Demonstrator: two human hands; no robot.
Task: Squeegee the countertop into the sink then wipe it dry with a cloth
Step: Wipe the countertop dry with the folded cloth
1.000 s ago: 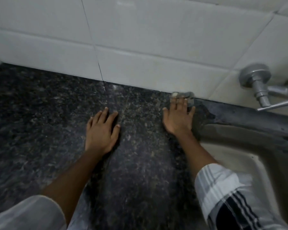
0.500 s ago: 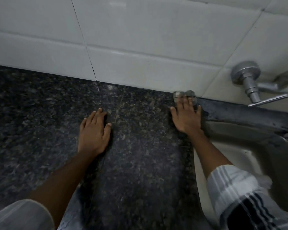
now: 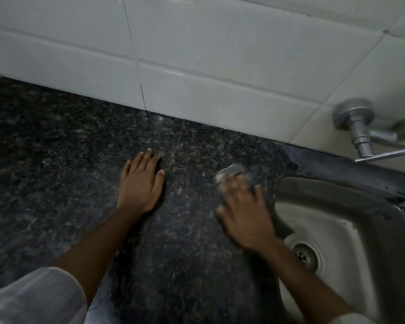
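Beside steel sink [image 3: 351, 232], cloth [image 3: 232, 173] under hands [image 3: 246, 213].

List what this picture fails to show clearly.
- Grey cloth, head view: motion-blurred and mostly under the right hand; its grip cannot be judged.
- Tap, head view: cut off by the right edge.
- Sink, head view: partly out of frame.
- Water on the countertop: too dim to tell.

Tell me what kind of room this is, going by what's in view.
Most likely a kitchen. A dark speckled stone countertop runs into a steel sink with a drain, a metal tap is mounted on the wall, and white tiles back it.
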